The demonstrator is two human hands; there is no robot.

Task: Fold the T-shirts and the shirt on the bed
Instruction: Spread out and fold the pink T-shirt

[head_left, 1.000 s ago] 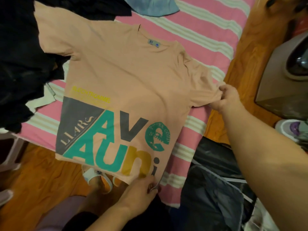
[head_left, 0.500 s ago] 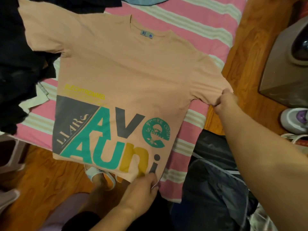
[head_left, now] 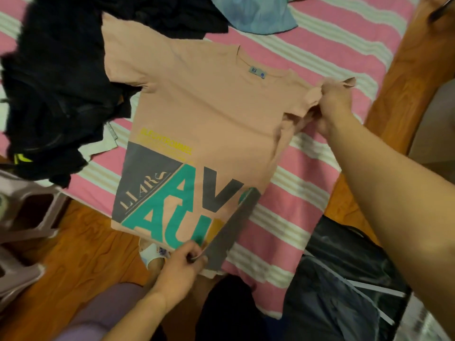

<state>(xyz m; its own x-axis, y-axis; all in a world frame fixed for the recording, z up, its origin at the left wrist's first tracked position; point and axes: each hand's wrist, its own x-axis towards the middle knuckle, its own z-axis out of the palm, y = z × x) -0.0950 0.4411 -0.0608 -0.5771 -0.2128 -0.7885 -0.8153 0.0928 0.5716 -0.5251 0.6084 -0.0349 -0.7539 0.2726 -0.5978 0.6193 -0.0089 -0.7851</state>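
A peach T-shirt with a teal, grey and yellow print lies face up on the pink-and-white striped bed. Its hem hangs over the bed's near edge. My left hand pinches the lower right corner of the hem, and that edge is turned inward over the print, showing a grey underside. My right hand grips the bunched right sleeve near the shoulder, lifted off the sheet. The left sleeve lies flat, partly on a black pile.
A heap of black clothes covers the bed's left side. A blue-grey garment lies at the top. A dark garment with grey stripes sits at the lower right. A plastic stool stands on the wooden floor at left.
Both hands have drawn the shirt's right side inward: the right sleeve has been lifted and bunched toward the collar, and the lower right hem has folded over the print.
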